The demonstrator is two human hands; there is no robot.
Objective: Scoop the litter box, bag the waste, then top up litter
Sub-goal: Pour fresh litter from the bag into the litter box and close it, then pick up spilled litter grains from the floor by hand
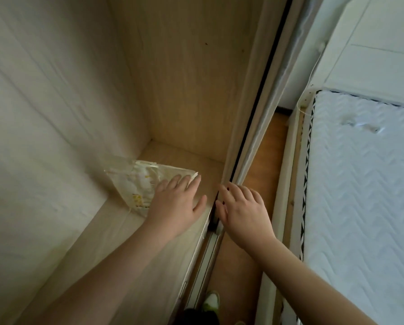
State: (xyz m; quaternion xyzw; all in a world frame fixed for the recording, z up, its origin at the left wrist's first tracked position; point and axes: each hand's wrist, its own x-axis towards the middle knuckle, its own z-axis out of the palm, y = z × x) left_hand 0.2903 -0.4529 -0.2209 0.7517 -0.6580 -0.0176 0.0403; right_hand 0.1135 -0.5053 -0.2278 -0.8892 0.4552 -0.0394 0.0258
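A clear plastic bag [135,184] with yellow print lies flat on the floor of an open wardrobe [173,90]. My left hand [176,202] rests on the bag's near corner, fingers spread and flat, not gripping. Just right of it, my right hand [241,207] touches the edge of the sliding door [250,127] with its fingers extended. No litter box or scoop is in view.
The wardrobe's pale wood shelf [116,242] runs toward me on the left. A bare white mattress [360,184] on a bed frame fills the right. A narrow strip of wooden floor [264,160] lies between them, with my shoe [211,301] below.
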